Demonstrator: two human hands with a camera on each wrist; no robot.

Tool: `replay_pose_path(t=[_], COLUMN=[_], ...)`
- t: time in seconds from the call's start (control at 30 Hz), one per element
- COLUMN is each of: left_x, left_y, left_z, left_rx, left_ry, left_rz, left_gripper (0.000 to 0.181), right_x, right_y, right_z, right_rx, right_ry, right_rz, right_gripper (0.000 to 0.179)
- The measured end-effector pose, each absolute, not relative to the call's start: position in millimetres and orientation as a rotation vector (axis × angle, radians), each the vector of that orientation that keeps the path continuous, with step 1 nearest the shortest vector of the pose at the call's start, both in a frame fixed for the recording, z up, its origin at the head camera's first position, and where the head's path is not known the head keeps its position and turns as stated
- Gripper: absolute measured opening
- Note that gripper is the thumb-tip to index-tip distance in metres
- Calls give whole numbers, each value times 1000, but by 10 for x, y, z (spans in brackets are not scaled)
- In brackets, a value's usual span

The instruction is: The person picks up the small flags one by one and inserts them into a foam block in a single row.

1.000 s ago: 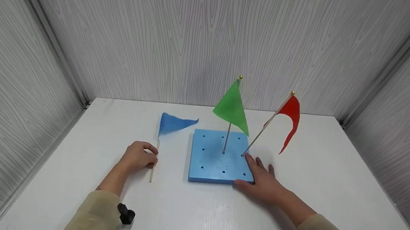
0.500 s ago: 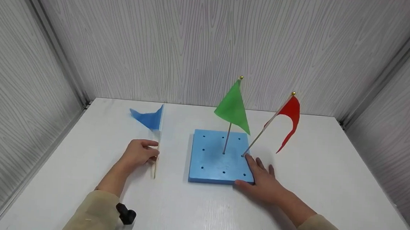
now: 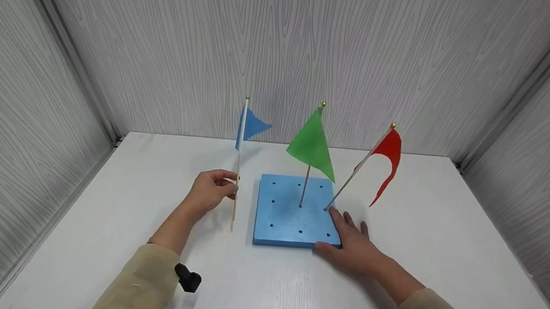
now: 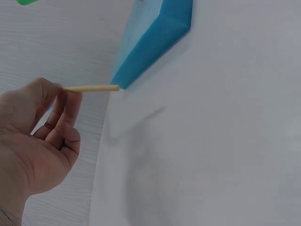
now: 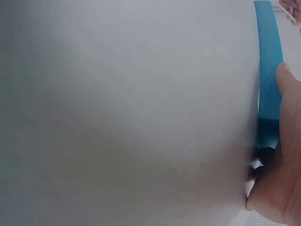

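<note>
My left hand (image 3: 210, 188) pinches the thin wooden stick of a blue flag (image 3: 255, 125), which stands nearly upright just left of the blue board. In the left wrist view the stick's lower end (image 4: 101, 88) points out past the thumb, over the table, with its shadow below. The blue board (image 3: 280, 217) has several small holes. A green flag (image 3: 311, 142) is planted in its middle hole and leans slightly right. A red flag (image 3: 390, 145) tilts far right from a hole at the right edge. My right hand (image 3: 353, 245) rests on the board's right front corner, fingers spread.
The white table (image 3: 248, 286) is bounded by a grey wood-grain back panel (image 3: 205, 50) and side panels. Both flags on the board rise tall, close to the space between my hands. Beige sleeves with black wrist mounts (image 3: 188, 278) cover my forearms.
My left hand has lifted the blue flag from the table, raised it upright and carried it right, towards the board. The right hand and the board have stayed in place.
</note>
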State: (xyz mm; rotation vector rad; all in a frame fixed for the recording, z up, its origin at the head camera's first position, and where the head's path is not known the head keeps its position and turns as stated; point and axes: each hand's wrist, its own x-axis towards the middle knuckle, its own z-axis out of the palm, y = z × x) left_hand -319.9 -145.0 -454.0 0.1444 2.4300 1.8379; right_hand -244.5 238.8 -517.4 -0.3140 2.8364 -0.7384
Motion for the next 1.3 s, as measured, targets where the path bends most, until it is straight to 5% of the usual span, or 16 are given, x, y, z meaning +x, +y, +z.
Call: replay_pose_path(t=[1.3], left_x=[-3318], left_y=[-569], left_z=[-4650], left_rx=[273], left_ry=[2616], left_rz=[1873], left_gripper=[19], right_x=[-2476], right_y=[2338], right_z=[-5210], right_rx=[-334], right_ry=[2845], right_rz=[-739], right_gripper=[112])
